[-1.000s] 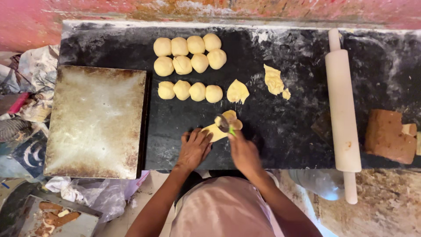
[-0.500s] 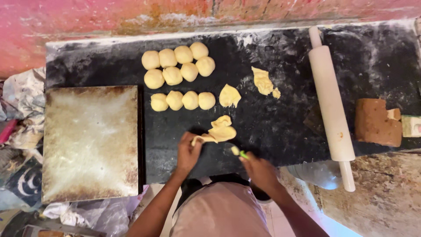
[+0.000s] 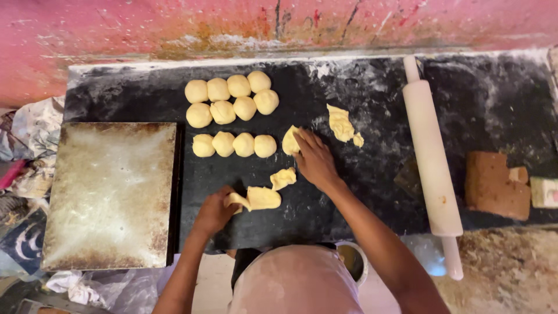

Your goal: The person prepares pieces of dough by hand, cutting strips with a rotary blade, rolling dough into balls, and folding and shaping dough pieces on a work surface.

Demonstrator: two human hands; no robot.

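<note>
Left hand (image 3: 214, 212) pinches a flat dough strip (image 3: 256, 199) at the slab's (image 3: 372, 192) near edge; at its 2 o'clock the right hand (image 3: 314, 160) lies spread on a dough piece (image 3: 289, 141). Dough balls (image 3: 232, 113) sit at 11 o'clock, a scrap (image 3: 341, 123) at 1, a rolling pin (image 3: 431, 157) at 3

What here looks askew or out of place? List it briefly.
Little stands out. The rolling pin lies tilted, its lower handle past the black slab's front edge. Torn dough scraps lie loose, unlike the neat dough balls. Flour smears the slab. The baking tray looks stained.
</note>
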